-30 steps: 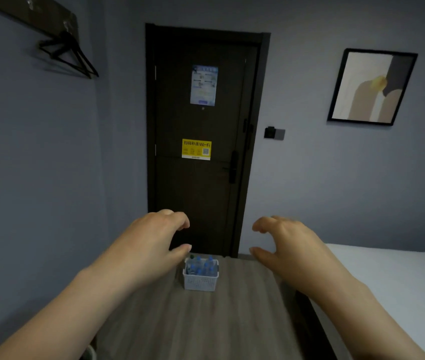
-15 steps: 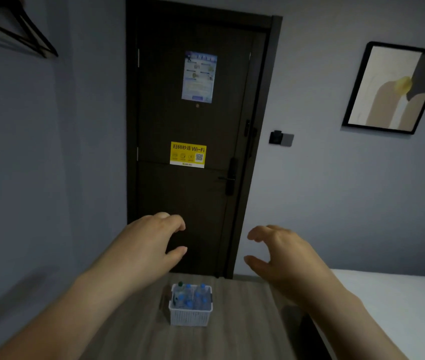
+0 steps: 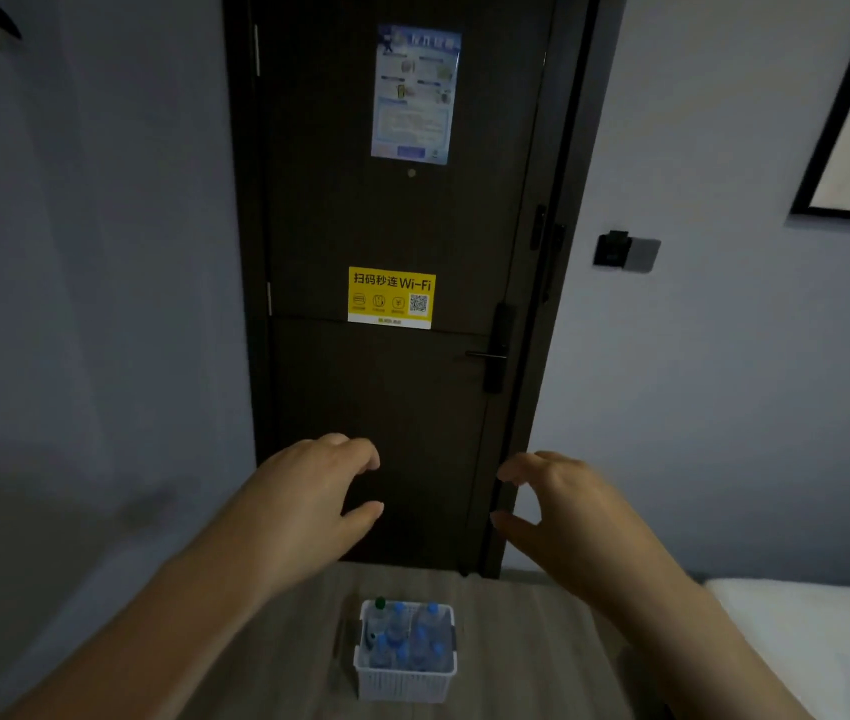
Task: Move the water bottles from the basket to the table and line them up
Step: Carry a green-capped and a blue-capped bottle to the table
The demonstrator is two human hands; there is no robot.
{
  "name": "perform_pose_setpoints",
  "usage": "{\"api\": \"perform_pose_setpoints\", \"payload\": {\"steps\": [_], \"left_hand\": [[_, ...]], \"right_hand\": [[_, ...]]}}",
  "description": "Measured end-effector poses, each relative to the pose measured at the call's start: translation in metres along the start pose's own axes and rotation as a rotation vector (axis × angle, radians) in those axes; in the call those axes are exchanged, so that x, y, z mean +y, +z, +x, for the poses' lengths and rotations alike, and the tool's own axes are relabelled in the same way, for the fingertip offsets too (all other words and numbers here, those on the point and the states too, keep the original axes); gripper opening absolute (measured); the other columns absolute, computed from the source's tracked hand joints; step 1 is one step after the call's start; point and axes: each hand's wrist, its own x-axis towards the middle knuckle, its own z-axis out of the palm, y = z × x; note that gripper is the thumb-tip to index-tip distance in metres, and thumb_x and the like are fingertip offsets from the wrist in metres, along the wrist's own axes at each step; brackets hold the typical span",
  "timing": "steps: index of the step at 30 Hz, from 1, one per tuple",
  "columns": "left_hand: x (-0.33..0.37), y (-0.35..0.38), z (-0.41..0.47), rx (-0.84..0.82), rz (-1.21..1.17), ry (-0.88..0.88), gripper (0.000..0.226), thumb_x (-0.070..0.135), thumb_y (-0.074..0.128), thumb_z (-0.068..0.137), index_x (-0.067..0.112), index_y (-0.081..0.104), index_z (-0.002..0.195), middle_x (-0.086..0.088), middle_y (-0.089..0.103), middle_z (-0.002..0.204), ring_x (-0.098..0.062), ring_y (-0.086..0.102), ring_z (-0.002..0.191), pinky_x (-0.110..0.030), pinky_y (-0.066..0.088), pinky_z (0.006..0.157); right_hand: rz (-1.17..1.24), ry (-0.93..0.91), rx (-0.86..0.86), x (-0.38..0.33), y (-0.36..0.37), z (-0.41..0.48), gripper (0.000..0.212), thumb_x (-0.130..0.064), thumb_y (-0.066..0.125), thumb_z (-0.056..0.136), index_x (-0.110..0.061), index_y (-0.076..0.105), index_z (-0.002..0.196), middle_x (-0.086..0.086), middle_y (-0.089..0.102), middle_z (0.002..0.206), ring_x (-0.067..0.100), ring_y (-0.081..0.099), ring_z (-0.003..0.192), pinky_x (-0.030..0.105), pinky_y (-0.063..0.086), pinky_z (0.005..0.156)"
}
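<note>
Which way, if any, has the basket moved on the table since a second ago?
No. The basket sits at the same far end of the table, before the door; left hand and right hand are off it. Only the camera shifted.

I have moved closer to the table (image 3: 542, 641), so the basket (image 3: 404, 685) of water bottles (image 3: 415, 636) now lies nearer, below my left hand (image 3: 308, 501) and right hand (image 3: 568, 511).
</note>
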Motion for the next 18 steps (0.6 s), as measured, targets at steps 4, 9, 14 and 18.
{"api": "perform_pose_setpoints", "payload": {"steps": [4, 9, 14, 18], "left_hand": [[-0.025, 0.023, 0.064, -0.004, 0.017, -0.021, 0.041, 0.041, 0.056, 0.090, 0.033, 0.046, 0.129, 0.016, 0.051, 0.125, 0.002, 0.049, 0.109, -0.013, 0.042, 0.086], [-0.058, 0.056, 0.122, -0.069, -0.048, -0.072, 0.040, 0.040, 0.057, 0.089, 0.033, 0.047, 0.127, 0.016, 0.051, 0.122, 0.004, 0.048, 0.094, -0.010, 0.041, 0.076], [-0.098, 0.097, 0.176, -0.148, -0.090, -0.114, 0.038, 0.040, 0.056, 0.090, 0.035, 0.046, 0.126, 0.016, 0.051, 0.123, 0.002, 0.050, 0.096, -0.015, 0.046, 0.080], [-0.136, 0.138, 0.220, -0.244, -0.116, -0.140, 0.038, 0.039, 0.055, 0.091, 0.034, 0.045, 0.127, 0.014, 0.049, 0.127, 0.000, 0.049, 0.110, -0.023, 0.047, 0.094]], "right_hand": [[0.010, -0.002, -0.032, 0.028, 0.021, 0.070, 0.043, -0.040, 0.062, 0.088, -0.032, 0.050, 0.128, -0.011, 0.057, 0.123, 0.005, 0.056, 0.107, 0.012, 0.040, 0.079], [0.024, 0.012, -0.094, 0.054, 0.056, 0.136, 0.041, -0.041, 0.063, 0.087, -0.032, 0.052, 0.126, -0.011, 0.057, 0.121, 0.005, 0.057, 0.103, 0.012, 0.040, 0.077], [0.025, 0.043, -0.164, 0.078, 0.103, 0.195, 0.040, -0.042, 0.063, 0.086, -0.034, 0.052, 0.124, -0.010, 0.059, 0.119, 0.006, 0.058, 0.102, 0.014, 0.043, 0.080], [0.027, 0.089, -0.223, 0.091, 0.145, 0.242, 0.039, -0.040, 0.062, 0.088, -0.031, 0.053, 0.125, -0.009, 0.059, 0.120, 0.007, 0.058, 0.104, 0.017, 0.046, 0.083]]}}
